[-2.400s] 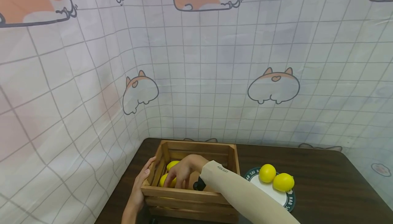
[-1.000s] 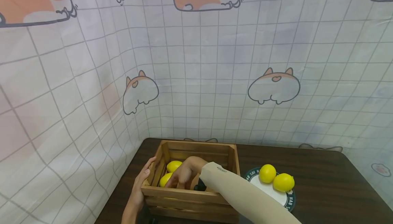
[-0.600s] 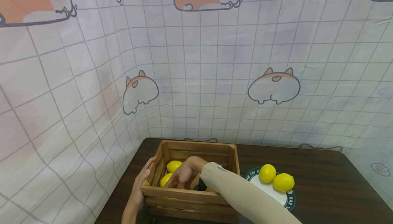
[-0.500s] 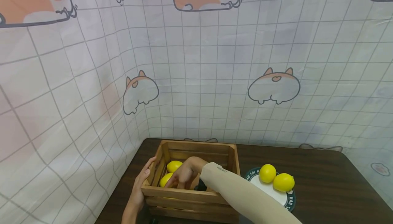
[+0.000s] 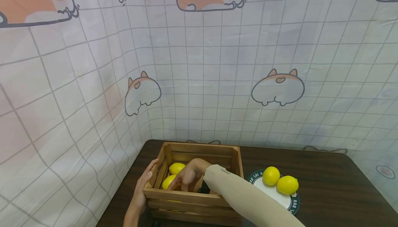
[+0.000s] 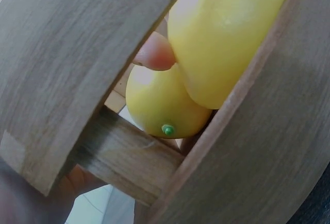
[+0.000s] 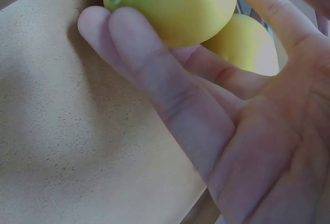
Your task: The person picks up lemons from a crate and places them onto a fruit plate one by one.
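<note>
Inside the slatted wooden crate (image 5: 192, 196), my right hand (image 5: 188, 176) reaches down among lemons. Its fingers curve round a near lemon (image 5: 168, 182), which the right wrist view shows as a yellow lemon (image 7: 175, 7) with a green stem end against the fingertips. Behind it lies a far lemon (image 5: 177, 168). Through the slats, the left wrist view shows a large lemon (image 6: 227, 33), another lemon (image 6: 165, 100) and one fingertip (image 6: 155, 52) between them. My left hand (image 5: 140, 190) rests along the crate's outer left side, fingers fairly straight.
Right of the crate, two lemons (image 5: 287, 185) sit on a white plate (image 5: 293, 204) with a dark lettered rim. Both stand on a dark wooden table (image 5: 335, 182). A patterned cloth (image 5: 217, 116) hangs behind and to the left. The right forearm crosses the crate's front right rim.
Since the earliest frame, the right hand has shifted slightly down and right inside the crate, uncovering more of the lemons. It is nearly still lately. The left hand and plate stay put.
</note>
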Tool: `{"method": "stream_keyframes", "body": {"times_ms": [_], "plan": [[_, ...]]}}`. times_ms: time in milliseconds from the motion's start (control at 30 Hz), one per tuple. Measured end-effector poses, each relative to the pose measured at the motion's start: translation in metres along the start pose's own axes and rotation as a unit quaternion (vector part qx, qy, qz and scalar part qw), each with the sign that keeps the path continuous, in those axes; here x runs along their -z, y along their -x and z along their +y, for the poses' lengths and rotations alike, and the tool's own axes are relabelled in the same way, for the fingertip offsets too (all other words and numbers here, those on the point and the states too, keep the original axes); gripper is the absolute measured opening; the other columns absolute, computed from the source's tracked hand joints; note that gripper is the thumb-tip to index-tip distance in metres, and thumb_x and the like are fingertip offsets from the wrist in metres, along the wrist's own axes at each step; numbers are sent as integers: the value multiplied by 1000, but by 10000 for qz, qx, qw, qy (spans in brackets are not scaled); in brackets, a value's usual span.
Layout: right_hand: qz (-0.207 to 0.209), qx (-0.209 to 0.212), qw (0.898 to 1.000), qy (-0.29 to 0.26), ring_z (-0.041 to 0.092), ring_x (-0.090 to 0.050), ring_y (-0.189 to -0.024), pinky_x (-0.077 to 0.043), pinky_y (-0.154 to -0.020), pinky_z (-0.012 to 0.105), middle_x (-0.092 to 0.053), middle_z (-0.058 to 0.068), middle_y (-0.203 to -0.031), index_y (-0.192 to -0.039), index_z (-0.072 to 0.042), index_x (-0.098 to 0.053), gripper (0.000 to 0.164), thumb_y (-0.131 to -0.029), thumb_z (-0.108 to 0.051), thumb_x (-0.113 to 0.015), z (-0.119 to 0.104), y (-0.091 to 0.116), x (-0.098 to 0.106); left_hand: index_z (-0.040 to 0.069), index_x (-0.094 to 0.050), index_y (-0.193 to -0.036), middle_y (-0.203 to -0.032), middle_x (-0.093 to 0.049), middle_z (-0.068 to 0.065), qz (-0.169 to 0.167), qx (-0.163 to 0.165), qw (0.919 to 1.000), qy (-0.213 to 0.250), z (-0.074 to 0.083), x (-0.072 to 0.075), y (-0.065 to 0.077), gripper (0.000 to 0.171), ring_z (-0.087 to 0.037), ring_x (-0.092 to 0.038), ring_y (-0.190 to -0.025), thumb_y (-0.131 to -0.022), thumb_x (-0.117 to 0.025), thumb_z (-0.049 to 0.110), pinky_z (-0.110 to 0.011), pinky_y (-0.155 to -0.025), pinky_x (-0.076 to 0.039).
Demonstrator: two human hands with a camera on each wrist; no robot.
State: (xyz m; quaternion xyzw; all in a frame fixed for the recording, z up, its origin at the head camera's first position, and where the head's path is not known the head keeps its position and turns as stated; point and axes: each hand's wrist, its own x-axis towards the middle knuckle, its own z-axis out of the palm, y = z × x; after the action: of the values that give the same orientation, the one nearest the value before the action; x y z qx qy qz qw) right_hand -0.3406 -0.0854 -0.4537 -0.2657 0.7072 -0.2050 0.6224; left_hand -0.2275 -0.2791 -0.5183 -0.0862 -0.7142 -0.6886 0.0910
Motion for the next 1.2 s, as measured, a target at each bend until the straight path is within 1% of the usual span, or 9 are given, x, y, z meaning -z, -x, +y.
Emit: {"method": "stream_keyframes", "body": {"times_ms": [167,400,567,767,867,933,1000,1100,1200], "plan": [[-42,-12,10000,-48,18,-44,-146,-45,-114,42,-34,-2,-166,-156,-30,-43,70,-98,8,-57,1,0,0,17,-36,-160,-170,-20,-11,-6,24,10000,55,-1,0,0,52,-36,-4,-157,-110,-29,32,-77,-115,3],[-124,-11,9998,-134,21,-49,-141,-44,-114,44,-30,-4,-167,-157,-29,-42,69,-100,6,-57,0,2,0,17,-36,-160,-170,-20,-12,-2,8,10000,-6,0,0,0,52,-36,-4,-158,-110,-29,32,-78,-115,3],[-143,4,9997,-206,22,-53,-138,-44,-114,46,-34,-7,-164,-154,-28,-47,67,-99,9,-56,0,3,-1,16,-36,-159,-170,-20,-15,-11,-42,10000,-31,2,0,0,52,-39,-3,-157,-110,-29,32,-78,-114,3],[-200,138,9996,-161,18,-56,-132,-47,-112,44,-42,-6,-160,-152,-25,-51,67,-97,13,-56,0,4,0,16,-36,-159,-170,-20,-14,8,12,10000,-23,2,-1,0,52,-38,-4,-157,-110,-30,33,-78,-115,2],[-301,231,9992,-126,16,-60,-124,-50,-108,43,-49,-7,-153,-150,-24,-54,66,-96,14,-55,0,5,2,17,-36,-159,-171,-19,-13,9,54,10000,-4,2,0,0,52,-37,-5,-157,-110,-29,33,-78,-115,2],[-418,326,9986,-90,14,-63,-119,-54,-102,39,-55,-8,-146,-149,-24,-54,65,-97,14,-55,-1,7,3,18,-36,-160,-171,-18,-12,-7,68,10000,9,1,0,0,52,-36,-5,-157,-110,-29,33,-78,-115,1],[-549,434,9975,-57,14,-64,-117,-55,-98,36,-56,-10,-144,-149,-25,-54,65,-97,13,-55,-1,8,5,18,-36,-159,-171,-18,-12,-20,62,10000,24,1,0,0,52,-35,-5,-157,-110,-29,33,-78,-115,2],[-601,578,9965,-18,14,-63,-121,-56,-95,35,-52,-10,-150,-151,-27,-52,66,-97,11,-55,1,10,8,18,-36,-159,-171,-19,-11,-29,39,10000,29,1,0,0,52,-36,-5,-157,-110,-29,33,-78,-115,2],[-491,647,9967,61,14,-53,-135,-55,-100,36,-38,-5,-161,-152,-29,-50,66,-97,7,-58,2,13,11,17,-36,-159,-171,-18,-14,-34,30,10000,-1,1,1,0,52,-37,-4,-157,-110,-29,33,-78,-114,2]]}}
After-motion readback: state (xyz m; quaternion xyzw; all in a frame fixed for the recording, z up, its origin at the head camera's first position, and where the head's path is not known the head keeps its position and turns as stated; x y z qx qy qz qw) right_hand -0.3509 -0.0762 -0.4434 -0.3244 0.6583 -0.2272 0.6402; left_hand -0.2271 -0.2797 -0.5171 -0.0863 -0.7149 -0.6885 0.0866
